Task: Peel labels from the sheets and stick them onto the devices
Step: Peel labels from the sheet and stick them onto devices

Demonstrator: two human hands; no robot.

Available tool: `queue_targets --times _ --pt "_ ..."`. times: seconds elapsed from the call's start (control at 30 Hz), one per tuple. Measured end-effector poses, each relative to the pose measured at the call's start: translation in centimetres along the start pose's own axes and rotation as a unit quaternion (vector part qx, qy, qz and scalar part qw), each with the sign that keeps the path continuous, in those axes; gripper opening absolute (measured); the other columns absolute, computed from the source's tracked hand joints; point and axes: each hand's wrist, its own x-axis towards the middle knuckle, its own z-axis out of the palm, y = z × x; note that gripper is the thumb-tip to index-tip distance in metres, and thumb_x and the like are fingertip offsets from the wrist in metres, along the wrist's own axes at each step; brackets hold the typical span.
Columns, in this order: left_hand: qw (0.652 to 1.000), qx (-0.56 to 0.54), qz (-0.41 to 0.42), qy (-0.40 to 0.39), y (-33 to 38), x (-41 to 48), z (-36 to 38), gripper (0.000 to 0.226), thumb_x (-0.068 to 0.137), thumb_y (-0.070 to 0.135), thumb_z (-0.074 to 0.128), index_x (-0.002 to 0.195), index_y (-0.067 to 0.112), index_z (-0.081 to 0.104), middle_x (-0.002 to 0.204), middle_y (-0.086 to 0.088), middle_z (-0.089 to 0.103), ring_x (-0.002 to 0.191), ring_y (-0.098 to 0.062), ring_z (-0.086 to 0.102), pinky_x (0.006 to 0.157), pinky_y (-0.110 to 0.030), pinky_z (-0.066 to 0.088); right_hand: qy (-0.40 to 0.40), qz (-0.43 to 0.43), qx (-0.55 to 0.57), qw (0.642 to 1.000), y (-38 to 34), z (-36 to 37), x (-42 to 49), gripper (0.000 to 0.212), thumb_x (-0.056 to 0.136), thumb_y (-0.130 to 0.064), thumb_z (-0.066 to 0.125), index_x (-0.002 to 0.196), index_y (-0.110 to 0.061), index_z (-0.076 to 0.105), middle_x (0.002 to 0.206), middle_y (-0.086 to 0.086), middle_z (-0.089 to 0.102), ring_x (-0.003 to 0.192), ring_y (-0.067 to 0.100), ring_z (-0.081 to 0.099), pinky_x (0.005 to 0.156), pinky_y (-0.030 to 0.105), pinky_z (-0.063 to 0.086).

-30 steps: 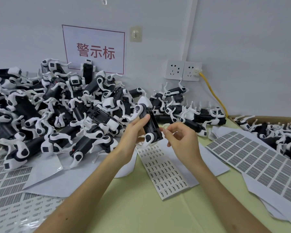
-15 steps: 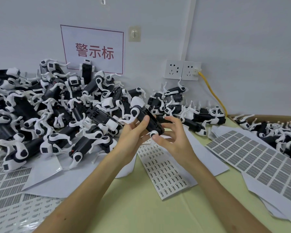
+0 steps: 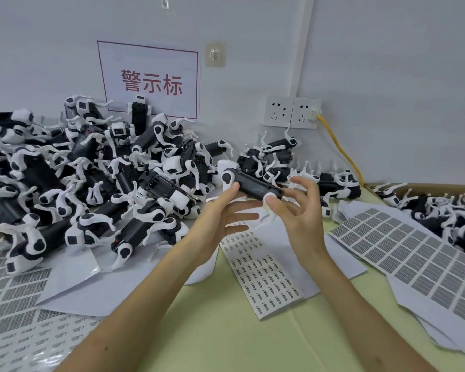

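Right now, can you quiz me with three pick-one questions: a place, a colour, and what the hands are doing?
1. Where is the sheet of small labels? A on the table, below the left hand and right hand; B on a chair; C in a bag.
2. The cable at the wall socket is: A blue; B yellow; C green.
3. The device in front is: A wrapped up; B lying alone; C held up.
Answers: A, it lies flat beneath them; B, it hangs yellow from the plug; C, the left thumb pins it against the fingers.
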Motion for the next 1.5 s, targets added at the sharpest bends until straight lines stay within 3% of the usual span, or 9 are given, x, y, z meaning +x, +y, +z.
queue_targets --times 0.13,0.23,0.33,0.43,0.57,0.97,1.2,1.37,1.5 --pt "0.999 0.003 -0.017 0.039 0.1 0.1 -0.1 0.063 0.094 0.070 0.056 0.115 0.013 0.071 0.110 -0.005 0.079 0.093 -0.022 0.074 0.077 -0.029 0.055 0.065 0.019 0.057 0.996 -0.1 -0.7 0.9 0.057 0.075 -0.035 0.081 0.122 -0.024 0.051 0.103 -0.002 0.072 0.084 0.002 0.071 0.072 0.014 0.053" --pt "0.991 0.000 0.003 0.131 0.0 0.3 -0.6 0.062 0.081 0.073 0.071 0.101 0.015 0.065 0.099 -0.005 0.075 0.088 -0.021 0.071 0.072 -0.030 0.054 0.087 0.040 0.087 0.992 0.0 -1.6 1.6 0.061 0.072 -0.034 0.082 0.122 -0.021 0.050 0.110 0.012 0.073 0.091 0.015 0.074 0.077 0.022 0.058" --pt "0.990 0.017 0.017 0.140 -0.1 0.4 -1.1 0.080 0.065 0.078 0.076 0.120 0.022 0.060 0.122 0.001 0.071 0.106 -0.012 0.069 0.084 -0.031 0.054 0.077 0.048 0.080 0.993 0.2 -1.6 1.7 0.068 0.065 -0.040 0.084 0.120 -0.021 0.049 0.109 0.017 0.073 0.091 0.021 0.074 0.078 0.027 0.060" --pt "0.993 0.078 0.015 0.091 -0.3 0.2 -1.1 0.090 0.058 0.079 0.076 0.134 0.036 0.056 0.133 0.009 0.063 0.118 -0.006 0.061 0.095 -0.031 0.053 0.054 0.057 0.069 0.994 0.4 -1.3 1.6 0.070 0.061 -0.048 0.083 0.118 -0.023 0.049 0.096 0.002 0.078 0.085 0.016 0.075 0.072 0.026 0.058" --pt "0.990 0.139 0.014 0.023 -0.2 0.0 -0.8 0.073 0.062 0.065 0.081 0.128 0.039 0.063 0.122 0.008 0.073 0.113 -0.012 0.069 0.103 -0.044 0.055 0.004 0.073 0.051 0.996 0.2 -1.2 1.4 0.069 0.064 -0.052 0.080 0.118 -0.022 0.051 0.088 -0.016 0.077 0.082 0.015 0.077 0.067 0.025 0.058" --pt "0.966 0.220 -0.049 -0.127 -0.1 -0.8 -0.6 0.065 0.078 0.026 0.089 0.135 0.028 0.055 0.112 -0.009 0.079 0.106 -0.030 0.075 0.105 -0.043 0.054 -0.071 0.110 0.027 0.991 0.3 -1.3 1.3 0.076 0.059 -0.049 0.084 0.121 -0.019 0.050 0.090 0.001 0.078 0.079 0.018 0.075 0.069 0.026 0.054" --pt "0.970 0.218 -0.040 -0.096 -0.1 -0.8 0.2 0.040 0.096 0.033 0.075 0.132 0.023 0.060 0.107 -0.005 0.080 0.113 -0.022 0.072 0.106 -0.034 0.049 -0.074 0.130 0.025 0.988 0.3 -1.6 1.4 0.077 0.060 -0.053 0.083 0.121 -0.019 0.052 0.093 0.003 0.078 0.081 0.020 0.074 0.076 0.036 0.052" --pt "0.985 0.166 -0.023 -0.048 -0.8 -0.5 0.3 0.035 0.102 0.036 0.066 0.129 0.015 0.062 0.105 -0.015 0.078 0.108 -0.031 0.071 0.113 -0.051 0.045 -0.078 0.113 0.006 0.990 0.4 -1.3 1.2 0.062 0.071 -0.050 0.080 0.124 -0.027 0.056 0.102 -0.007 0.078 0.093 0.014 0.075 0.082 0.035 0.053" --pt "0.995 0.087 -0.037 0.011 -1.5 0.1 0.3 0.033 0.102 0.037 0.064 0.124 0.013 0.063 0.098 -0.005 0.073 0.095 -0.025 0.068 0.104 -0.054 0.053 -0.014 0.072 0.018 0.997 0.2 -1.4 1.3 0.037 0.081 -0.042 0.069 0.115 -0.027 0.064 0.112 -0.010 0.074 0.108 0.009 0.068 0.089 0.033 0.052"
